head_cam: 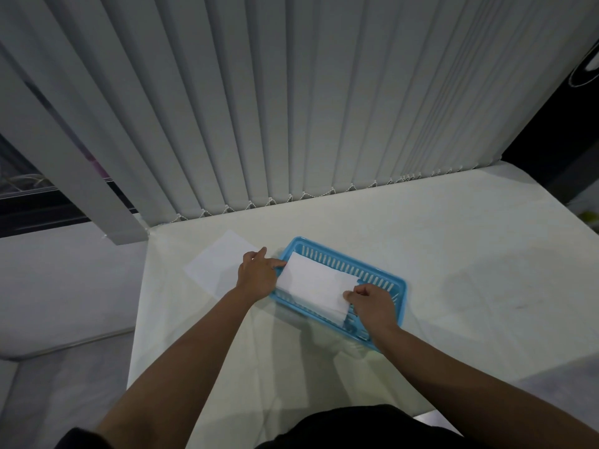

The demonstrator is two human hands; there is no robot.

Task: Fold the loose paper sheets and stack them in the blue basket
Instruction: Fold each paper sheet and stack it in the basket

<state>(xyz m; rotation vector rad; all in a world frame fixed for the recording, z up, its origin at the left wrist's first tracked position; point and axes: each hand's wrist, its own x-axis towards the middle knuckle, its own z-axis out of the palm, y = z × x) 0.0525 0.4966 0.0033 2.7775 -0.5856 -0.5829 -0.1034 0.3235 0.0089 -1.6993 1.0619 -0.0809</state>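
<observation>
Evidently a folded paper sheet is being set into the blue basket, and the way it is held fits that purpose. It lies slantwise over the basket's interior, its left end riding over the left rim while its right end sits down inside, so I judge it is being lowered and squared up rather than already released. More white paper shows under it at the near edge, which suggests earlier folded sheets already stacked there, though how many cannot be told.

Both hands work opposite ends so the fold stays flat and does not spring open. On the left, the left hand rests palm-down just beside the basket's corner, its fingers stretched toward the sheet's left edge and touching it; it is mostly open and appears to steady or press rather than grip. Opposite it, the right hand is curled, thumb and fingertips pinched on the sheet's right corner, knuckles up, over the basket's right half. Both forearms reach forward from the body, nearly straight, converging on the basket.

One loose unfolded sheet lies flat on the pale table, just left of the basket and partly under the left hand. It is not yet folded, so the task is partway along.
</observation>
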